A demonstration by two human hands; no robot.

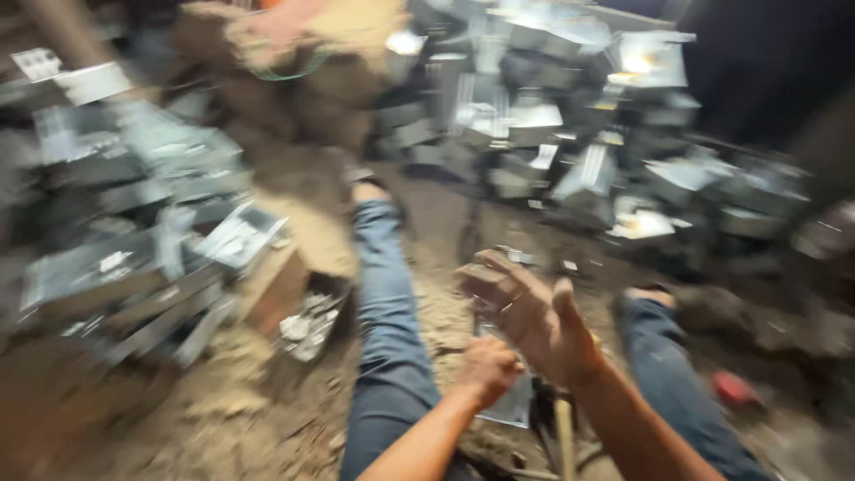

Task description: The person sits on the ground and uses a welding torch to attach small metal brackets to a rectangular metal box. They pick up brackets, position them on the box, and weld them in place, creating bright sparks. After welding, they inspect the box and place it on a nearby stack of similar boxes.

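Overall the frame is motion-blurred, so fine detail is hard to read. At the left of the frame lies a heap of bent sheet-metal pieces [134, 258], grey and shiny, stacked loosely on the dirt floor [223, 419]. Just right of the heap, a small pile of metal scraps [307, 325] rests beside a brown block.

In the lower centre, the person sits on the floor with legs in blue jeans [387, 338] stretched toward the upper part of the frame. Between the legs, the left hand [488, 367] presses down on a flat metal sheet piece [512, 396] lying on the ground; its fingers are curled onto the sheet's near edge and appear to be holding it in place. Just to the right and a little higher, the right hand [525, 312] is raised above the sheet with fingers spread fairly wide and the thumb up; whether it grips anything cannot be told through the blur. Below that wrist, a wooden tool handle [564, 436] stands close to the sheet.

As a judgement, handling the sheet well calls for keeping the left hand's fingers back from the sharp edges and pinning it flat.

Across the upper right, a larger stack of folded metal parts [570, 98] catches bright light, and a small red object [735, 387] lies at the lower right beside the far leg.
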